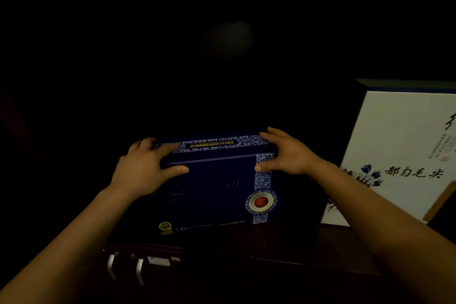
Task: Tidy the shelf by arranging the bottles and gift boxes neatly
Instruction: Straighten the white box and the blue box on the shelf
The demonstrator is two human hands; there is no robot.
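Note:
A dark blue gift box (217, 190) with a blue-and-white patterned band and a red round seal stands upright on the dark wooden shelf (283, 242). My left hand (145, 168) grips its upper left corner, fingers over the top and thumb on the front. My right hand (288, 153) grips the upper right corner the same way. To the right stands a tall white gift box (399, 140) with blue flowers and black calligraphy. No bottles are visible in the dim light.
The shelf recess behind the boxes is very dark. Below the shelf edge, two metal cabinet handles (125, 269) show at lower left. A tan object (441, 202) leans in front of the white box at the far right.

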